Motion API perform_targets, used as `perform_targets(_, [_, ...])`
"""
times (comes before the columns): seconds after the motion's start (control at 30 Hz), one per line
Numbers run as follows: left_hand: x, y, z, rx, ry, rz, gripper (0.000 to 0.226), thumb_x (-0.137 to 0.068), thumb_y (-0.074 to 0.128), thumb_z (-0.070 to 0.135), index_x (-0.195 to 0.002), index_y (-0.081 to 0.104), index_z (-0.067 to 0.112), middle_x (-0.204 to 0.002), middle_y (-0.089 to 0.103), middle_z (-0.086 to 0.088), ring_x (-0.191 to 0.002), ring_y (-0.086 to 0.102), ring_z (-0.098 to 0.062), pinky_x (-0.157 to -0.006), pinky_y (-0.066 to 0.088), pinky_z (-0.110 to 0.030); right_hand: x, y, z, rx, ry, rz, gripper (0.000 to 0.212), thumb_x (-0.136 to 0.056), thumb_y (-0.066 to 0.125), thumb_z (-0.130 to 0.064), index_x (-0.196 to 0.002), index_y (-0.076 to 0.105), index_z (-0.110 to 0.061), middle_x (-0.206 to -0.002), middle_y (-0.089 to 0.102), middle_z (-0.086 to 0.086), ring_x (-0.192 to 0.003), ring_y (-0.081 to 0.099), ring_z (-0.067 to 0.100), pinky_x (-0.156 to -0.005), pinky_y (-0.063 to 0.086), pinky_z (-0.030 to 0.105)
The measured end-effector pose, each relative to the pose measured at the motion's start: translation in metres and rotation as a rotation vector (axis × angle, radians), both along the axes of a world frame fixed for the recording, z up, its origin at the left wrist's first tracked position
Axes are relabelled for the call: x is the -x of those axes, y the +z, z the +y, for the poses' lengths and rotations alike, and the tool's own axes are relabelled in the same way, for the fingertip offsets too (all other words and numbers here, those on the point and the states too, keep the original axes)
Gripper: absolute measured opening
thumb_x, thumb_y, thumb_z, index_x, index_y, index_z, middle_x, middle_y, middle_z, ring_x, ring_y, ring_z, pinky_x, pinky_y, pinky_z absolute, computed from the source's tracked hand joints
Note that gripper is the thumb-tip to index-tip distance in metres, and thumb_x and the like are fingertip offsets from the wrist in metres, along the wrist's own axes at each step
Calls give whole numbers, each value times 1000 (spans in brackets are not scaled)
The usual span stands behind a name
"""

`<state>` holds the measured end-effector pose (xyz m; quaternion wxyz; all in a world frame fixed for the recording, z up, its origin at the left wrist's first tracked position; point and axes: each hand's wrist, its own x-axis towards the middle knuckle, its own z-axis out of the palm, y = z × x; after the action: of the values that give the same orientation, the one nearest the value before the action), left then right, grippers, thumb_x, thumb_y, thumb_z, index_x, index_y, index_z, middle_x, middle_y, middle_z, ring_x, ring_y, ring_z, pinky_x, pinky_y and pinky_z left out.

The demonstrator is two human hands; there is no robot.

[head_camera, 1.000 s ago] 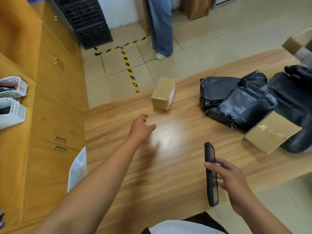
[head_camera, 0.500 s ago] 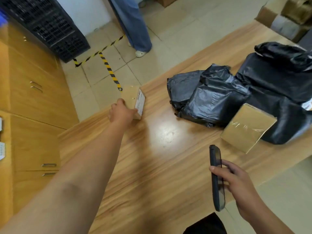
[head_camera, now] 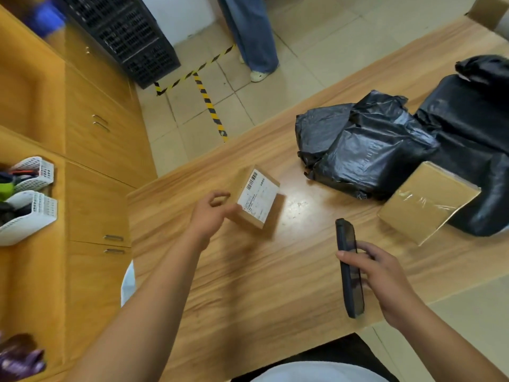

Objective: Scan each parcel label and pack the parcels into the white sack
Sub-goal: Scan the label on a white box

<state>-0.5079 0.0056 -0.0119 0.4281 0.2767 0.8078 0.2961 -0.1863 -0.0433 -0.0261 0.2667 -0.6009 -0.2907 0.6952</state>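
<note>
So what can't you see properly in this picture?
- Label on the small box, head view: barcode shows, print too small to read.
- White sack: mostly hidden behind the table edge.
- Black bags: contents wrapped; rightmost cut off by the frame.
- Phone screen: seen edge-on.

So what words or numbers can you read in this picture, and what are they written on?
None can be read.
White label on the small cardboard box at the left hand: a barcode and lines of print, too small and blurred to read.
Handheld scanner in the right hand: dark screen, no text shows.
Black plastic parcels and the taped cardboard parcel: no label shows.
</note>
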Motion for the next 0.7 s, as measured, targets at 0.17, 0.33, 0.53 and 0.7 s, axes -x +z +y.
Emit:
perform_targets(0.17, [-10, -5, -94, 83, 89, -269, 40, -68, 76, 25, -108, 74, 22, -108, 74, -3, -103, 63, -16, -96, 50, -39, 18, -2, 8, -37, 107, 13, 20, -79, 78, -22, -98, 72, -25, -88, 67, 10, -84, 66, 22, -72, 50, 37])
perform_targets(0.33, [-23, -25, -164, 84, 164, -371, 36, -79, 72, 23, -114, 72, 18, -117, 72, -7, -103, 63, -17, -92, 49, -36, 34, -6, 7, -50, 186, -1, 24, -76, 81, -25, -99, 73, -24, -93, 71, 11, -84, 67, 23, -75, 52, 40])
perform_targets(0.53, [-25, -37, -193, -9, 372, -453, 30, -93, 62, 12, -123, 65, 16, -121, 70, -11, -106, 67, -17, -89, 55, -36, 46, -4, 5, -44, 281, -3, 25, -76, 80, -20, -100, 74, -16, -86, 69, 10, -77, 65, 22, -68, 52, 38])
perform_targets(0.7, [-29, -32, -203, -78, 325, -342, 58, -78, 78, 24, -131, 57, 33, -139, 51, 1, -127, 50, -15, -96, 49, -33, 52, -3, 5, -57, 335, 0, 30, -77, 79, -21, -106, 72, -16, -91, 69, 13, -81, 66, 24, -73, 53, 43])
